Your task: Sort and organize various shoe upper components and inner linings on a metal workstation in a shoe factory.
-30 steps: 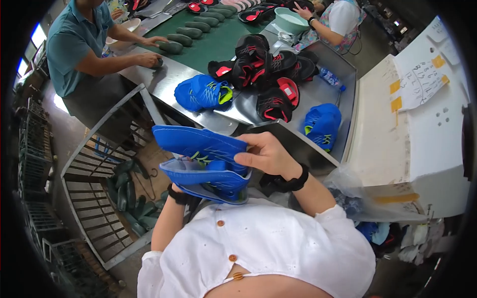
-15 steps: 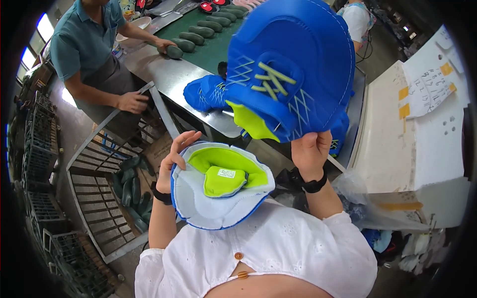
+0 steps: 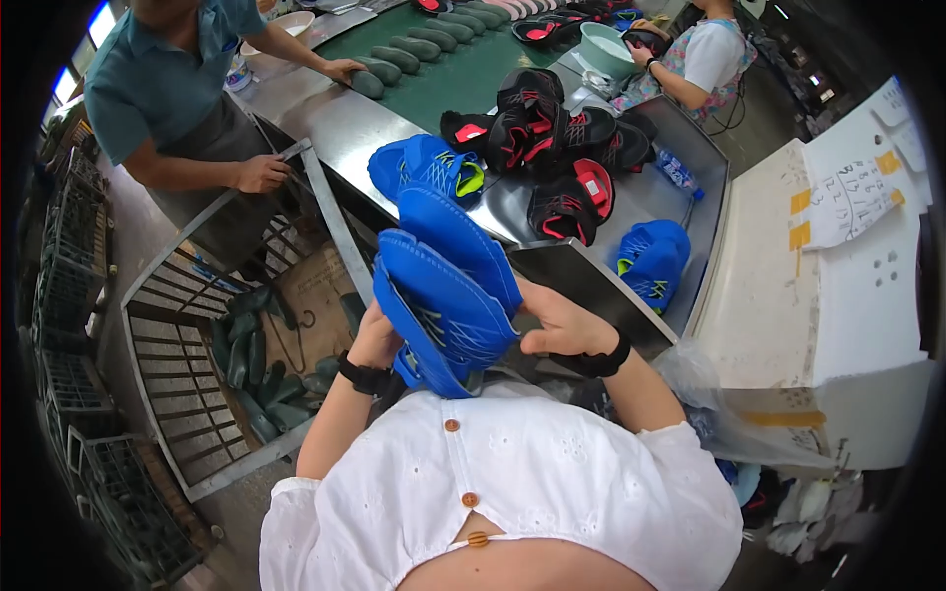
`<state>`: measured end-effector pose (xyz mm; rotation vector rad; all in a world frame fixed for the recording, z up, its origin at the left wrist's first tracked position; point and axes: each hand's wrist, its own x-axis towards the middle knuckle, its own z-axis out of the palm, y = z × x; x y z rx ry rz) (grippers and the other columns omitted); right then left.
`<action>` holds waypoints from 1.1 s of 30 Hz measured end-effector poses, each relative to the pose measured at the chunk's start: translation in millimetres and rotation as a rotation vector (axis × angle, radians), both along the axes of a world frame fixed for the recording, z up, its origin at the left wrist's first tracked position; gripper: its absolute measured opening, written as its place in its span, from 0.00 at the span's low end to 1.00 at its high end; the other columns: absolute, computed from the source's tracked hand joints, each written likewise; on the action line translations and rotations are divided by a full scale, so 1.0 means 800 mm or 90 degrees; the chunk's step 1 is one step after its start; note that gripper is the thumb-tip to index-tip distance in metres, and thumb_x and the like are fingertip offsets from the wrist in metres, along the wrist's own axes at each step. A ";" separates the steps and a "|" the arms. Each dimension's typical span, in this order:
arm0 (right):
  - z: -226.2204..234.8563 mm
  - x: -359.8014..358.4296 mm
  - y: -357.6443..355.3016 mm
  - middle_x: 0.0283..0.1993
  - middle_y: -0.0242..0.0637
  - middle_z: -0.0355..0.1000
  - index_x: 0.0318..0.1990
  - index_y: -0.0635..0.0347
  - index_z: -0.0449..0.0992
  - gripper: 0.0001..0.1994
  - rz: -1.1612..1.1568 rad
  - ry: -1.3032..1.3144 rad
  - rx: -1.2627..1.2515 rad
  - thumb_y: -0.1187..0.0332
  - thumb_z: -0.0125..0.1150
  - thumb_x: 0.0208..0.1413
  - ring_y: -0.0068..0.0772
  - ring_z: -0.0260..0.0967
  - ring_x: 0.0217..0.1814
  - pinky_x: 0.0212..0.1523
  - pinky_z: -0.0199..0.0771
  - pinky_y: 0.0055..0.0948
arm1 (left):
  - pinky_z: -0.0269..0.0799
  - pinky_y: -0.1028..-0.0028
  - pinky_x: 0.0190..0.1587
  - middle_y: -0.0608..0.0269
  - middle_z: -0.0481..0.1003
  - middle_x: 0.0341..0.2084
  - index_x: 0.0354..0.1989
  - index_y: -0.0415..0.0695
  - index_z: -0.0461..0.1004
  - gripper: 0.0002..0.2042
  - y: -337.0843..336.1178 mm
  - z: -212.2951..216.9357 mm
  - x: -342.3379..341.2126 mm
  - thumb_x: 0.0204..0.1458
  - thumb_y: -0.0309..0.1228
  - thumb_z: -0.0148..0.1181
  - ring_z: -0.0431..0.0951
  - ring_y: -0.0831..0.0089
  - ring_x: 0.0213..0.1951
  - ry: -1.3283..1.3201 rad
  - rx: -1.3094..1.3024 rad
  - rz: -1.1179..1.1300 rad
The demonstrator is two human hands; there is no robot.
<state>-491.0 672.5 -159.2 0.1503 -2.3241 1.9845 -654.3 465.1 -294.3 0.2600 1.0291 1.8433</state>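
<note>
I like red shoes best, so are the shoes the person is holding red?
No, the pair of shoes held between the left hand and right hand is blue; the black-and-red shoes lie on the metal table.

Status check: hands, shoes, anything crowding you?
Left hand and right hand grip a pair of blue mesh sports shoes, soles up. Steel table edge just ahead.

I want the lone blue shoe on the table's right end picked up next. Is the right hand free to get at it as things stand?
Probably not yet: the right hand and left hand both grip the pair of blue shoes. The lone blue shoe lies uncovered on the metal table, just beyond that hand.
</note>
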 end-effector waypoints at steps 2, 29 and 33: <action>-0.005 -0.001 -0.010 0.50 0.39 0.68 0.58 0.64 0.61 0.30 -0.058 -0.089 -0.048 0.60 0.63 0.51 0.29 0.66 0.50 0.50 0.67 0.28 | 0.68 0.74 0.46 0.67 0.67 0.47 0.59 0.46 0.58 0.23 -0.003 -0.012 0.007 0.56 0.34 0.53 0.68 0.78 0.46 -0.006 -0.036 0.002; -0.037 -0.010 0.000 0.40 0.40 0.73 0.48 0.68 0.68 0.21 -0.589 0.059 -0.052 0.57 0.56 0.56 0.31 0.72 0.37 0.38 0.71 0.30 | 0.61 0.58 0.58 0.55 0.60 0.58 0.63 0.47 0.51 0.38 -0.041 0.018 0.008 0.43 0.35 0.65 0.64 0.58 0.58 -0.091 0.113 0.005; -0.052 -0.016 -0.050 0.32 0.56 0.71 0.40 0.66 0.72 0.16 -0.367 0.070 0.263 0.60 0.56 0.52 0.56 0.68 0.31 0.34 0.68 0.39 | 0.51 0.68 0.61 0.59 0.55 0.57 0.64 0.46 0.45 0.51 -0.009 0.062 0.033 0.33 0.40 0.74 0.57 0.67 0.59 0.371 0.052 -0.025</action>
